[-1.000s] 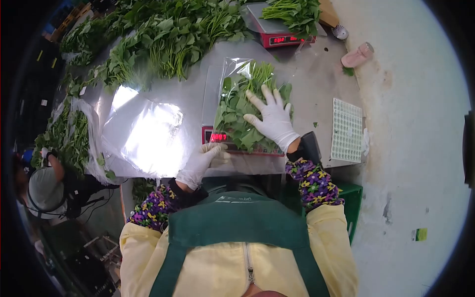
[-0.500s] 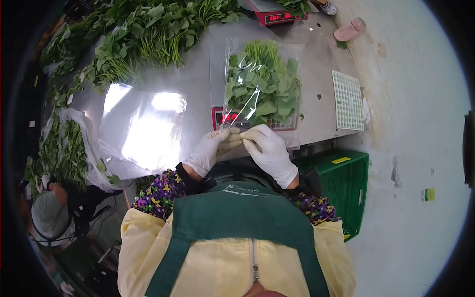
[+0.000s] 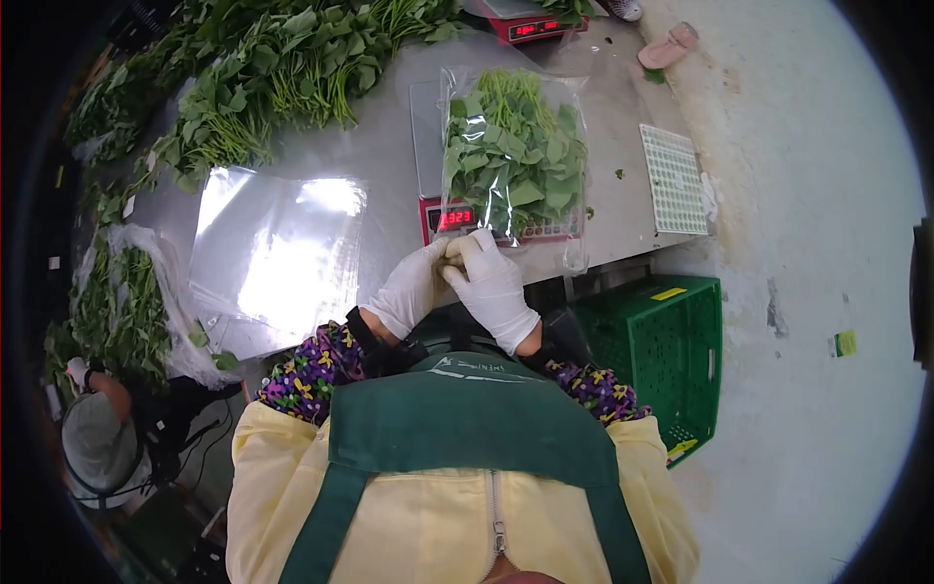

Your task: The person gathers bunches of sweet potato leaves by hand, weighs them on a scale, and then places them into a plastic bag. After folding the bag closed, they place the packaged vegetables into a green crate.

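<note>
A person in a grey cap [image 3: 92, 443] is seen at the far left edge, below a bagged heap of greens [image 3: 126, 292]. Loose leafy greens [image 3: 263, 78] are piled along the far left of the steel worktop [image 3: 389, 156]. A stack of empty clear bags [image 3: 277, 253] is laid flat near the front edge.

The left hand [image 3: 409, 292], gloved white, is closed in a pinch at the near open edge of the filled bag [image 3: 514, 146]; the right hand [image 3: 491, 287], also gloved, is pressed against it, fingers [image 3: 465, 255] curled shut on the same plastic edge. What exactly is gripped between them is partly hidden.

The filled bag is lying flat on the scale [image 3: 457, 216], stems pointing far, red display lit. A second scale [image 3: 530, 24] is seen at the far edge. A white grid sheet [image 3: 673, 180] lies to the right; a green crate [image 3: 662, 360] stands on the floor below it.

Risk, as judged: thin plastic could slip from gloved fingers or tear if pulled hard; the bag overhangs the scale's near edge, so a tug could drag it off and spill leaves; the mouth could fold unevenly and trap a leaf.
</note>
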Action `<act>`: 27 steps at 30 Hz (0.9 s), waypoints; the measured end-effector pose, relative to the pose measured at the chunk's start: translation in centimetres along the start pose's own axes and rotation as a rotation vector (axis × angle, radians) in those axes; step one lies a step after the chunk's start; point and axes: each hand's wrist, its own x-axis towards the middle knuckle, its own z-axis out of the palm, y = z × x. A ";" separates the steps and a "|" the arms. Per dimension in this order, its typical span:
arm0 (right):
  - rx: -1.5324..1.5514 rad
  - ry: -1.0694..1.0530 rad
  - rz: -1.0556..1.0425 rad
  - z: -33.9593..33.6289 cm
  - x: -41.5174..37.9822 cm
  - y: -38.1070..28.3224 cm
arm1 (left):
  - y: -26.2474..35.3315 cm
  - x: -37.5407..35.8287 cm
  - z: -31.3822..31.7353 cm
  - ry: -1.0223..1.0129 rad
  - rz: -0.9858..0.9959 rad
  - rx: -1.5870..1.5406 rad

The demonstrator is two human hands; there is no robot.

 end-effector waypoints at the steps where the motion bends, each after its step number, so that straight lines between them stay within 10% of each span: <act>1: -0.003 0.002 0.000 0.1 0.1 -0.1 | -0.3 0.4 -0.4 0.032 0.066 0.064; 8: -0.262 0.010 -0.273 -2.5 -4.6 2.4 | 0.3 1.1 0.3 -0.010 0.034 0.127; 13: -0.645 -0.854 0.243 -8.8 -28.0 20.5 | 2.0 -3.3 -1.0 0.168 -0.035 0.612; 15: -0.961 -0.426 -0.215 -11.0 -31.1 24.5 | 3.0 -4.3 -4.7 0.139 0.447 1.283; 16: -0.553 -0.673 0.403 -14.0 -21.8 18.0 | 5.0 -4.6 -3.3 0.143 0.660 1.532; 19: -0.715 0.245 -0.120 -16.0 -9.4 13.9 | 10.0 -2.9 0.7 0.274 0.943 2.256; 27: -0.893 -0.044 -0.792 -13.1 1.0 13.8 | 8.3 2.3 1.0 -0.371 1.158 2.695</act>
